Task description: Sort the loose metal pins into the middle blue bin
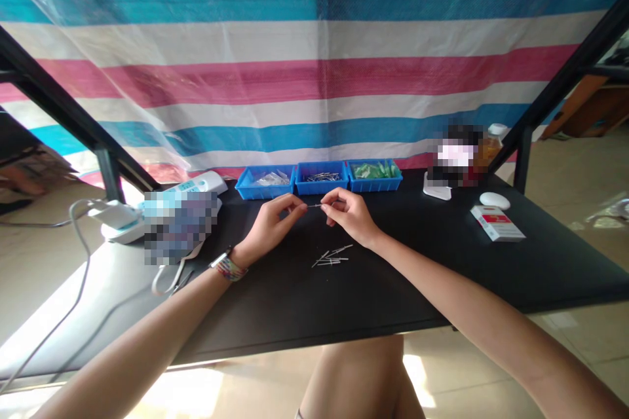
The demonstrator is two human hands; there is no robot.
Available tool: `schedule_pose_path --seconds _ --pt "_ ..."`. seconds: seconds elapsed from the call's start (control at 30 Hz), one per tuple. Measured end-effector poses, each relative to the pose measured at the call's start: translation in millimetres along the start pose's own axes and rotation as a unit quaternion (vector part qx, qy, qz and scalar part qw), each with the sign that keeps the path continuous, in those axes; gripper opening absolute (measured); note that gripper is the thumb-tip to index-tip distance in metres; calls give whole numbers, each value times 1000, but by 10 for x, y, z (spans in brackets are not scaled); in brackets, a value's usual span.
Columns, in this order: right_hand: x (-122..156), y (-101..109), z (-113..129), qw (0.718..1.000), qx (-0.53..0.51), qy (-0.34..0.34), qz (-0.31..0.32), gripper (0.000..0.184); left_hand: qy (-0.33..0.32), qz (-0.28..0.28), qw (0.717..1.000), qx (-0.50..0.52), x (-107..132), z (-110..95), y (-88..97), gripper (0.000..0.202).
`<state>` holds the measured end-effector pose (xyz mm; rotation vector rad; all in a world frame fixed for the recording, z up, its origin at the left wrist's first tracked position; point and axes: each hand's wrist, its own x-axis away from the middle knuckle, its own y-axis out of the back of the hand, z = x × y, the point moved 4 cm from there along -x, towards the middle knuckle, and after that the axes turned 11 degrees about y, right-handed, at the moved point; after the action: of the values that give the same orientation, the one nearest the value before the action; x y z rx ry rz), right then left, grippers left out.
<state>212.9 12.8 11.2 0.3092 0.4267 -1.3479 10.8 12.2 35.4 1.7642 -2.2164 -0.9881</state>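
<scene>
My left hand (281,217) and my right hand (348,213) meet above the middle of the black table. Between their fingertips runs a thin silvery pin (315,205); each hand pinches one end of it. Its exact kind is too small to tell. Nearer to me lies a loose pile of similar thin pins (331,257), crossing one another. Just beyond the hands, the middle blue bin (322,186) contains many such slim metal pieces. To its left a blue bin (265,192) holds clear plastic pieces or bags, and the right blue bin (376,184) holds green packets.
On the left of the black table (275,321) are a white power strip (122,230) with a plugged charger, cables and a blurred object. At right lie a red-and-white box (497,223), a white rounded case (494,201) and a bottle (494,137). A striped sheet hangs behind.
</scene>
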Motion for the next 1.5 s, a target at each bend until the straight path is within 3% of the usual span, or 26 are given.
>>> schedule_pose_path --seconds 0.33,0.47,0.53,0.6,0.73,0.87,1.1,1.5 --pt "6 24 43 999 36 22 0 17 24 37 999 0 -8 1 -24 47" --pt "-121 205 180 984 130 95 -83 17 22 91 996 -10 38 -61 -86 40" --pt "-215 338 225 960 194 136 -147 17 -8 131 991 -19 85 -129 -143 31" --pt "-311 439 225 933 265 172 -171 18 -46 171 984 -33 139 -206 -197 23" --pt "-423 487 108 907 361 200 -83 18 -102 213 968 -82 212 -320 -242 28" --pt "-331 479 65 893 397 202 -70 21 -129 229 958 -117 224 -335 -244 30" --pt "-141 305 66 903 383 195 -8 18 -128 227 958 -121 193 -253 -275 15" --pt "-21 85 107 913 338 217 75 14 -83 203 968 -119 150 -174 -267 9"
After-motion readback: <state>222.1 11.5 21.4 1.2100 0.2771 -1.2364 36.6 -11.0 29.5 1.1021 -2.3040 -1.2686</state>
